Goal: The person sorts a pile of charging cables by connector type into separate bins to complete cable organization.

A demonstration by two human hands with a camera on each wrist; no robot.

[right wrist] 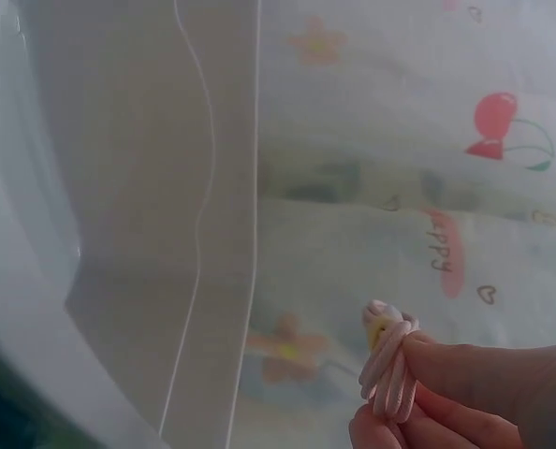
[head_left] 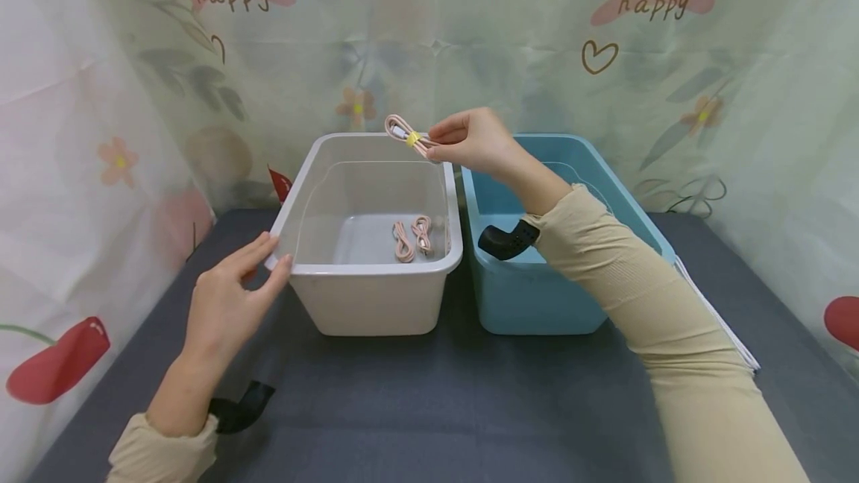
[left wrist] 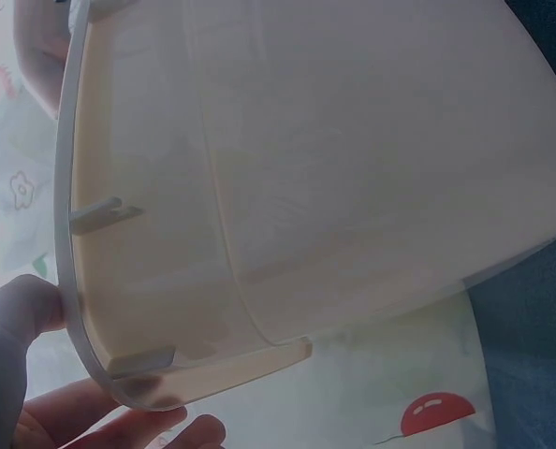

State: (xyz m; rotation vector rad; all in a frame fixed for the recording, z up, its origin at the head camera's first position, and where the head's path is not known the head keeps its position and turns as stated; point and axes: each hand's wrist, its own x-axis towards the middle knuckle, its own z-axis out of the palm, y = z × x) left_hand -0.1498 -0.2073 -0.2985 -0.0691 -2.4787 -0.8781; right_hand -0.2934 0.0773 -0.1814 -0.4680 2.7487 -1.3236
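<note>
Between the thumb and fingertips of my right hand [head_left: 478, 141] is a coiled pink charging cable [head_left: 406, 133], bound with a yellow tie. It is held above the back right part of a whitish plastic bin [head_left: 369, 300]. The right wrist view shows the same coil [right wrist: 387, 365] pinched at its side. Two more coiled pink cables, one [head_left: 403, 243] beside the other [head_left: 422, 234], lie on the bin's floor toward the right. My left hand [head_left: 228, 297] holds the bin's front left corner. In the left wrist view, the thumb and fingers lie around its rim [left wrist: 65, 234].
A blue plastic bin [head_left: 537, 300] stands close to the right of the whitish one, partly covered by my right forearm. Something white and flat [head_left: 718, 311] leans or lies along its right side. Dark cloth [head_left: 416, 408] covers the table, and a printed curtain [head_left: 429, 6] hangs behind.
</note>
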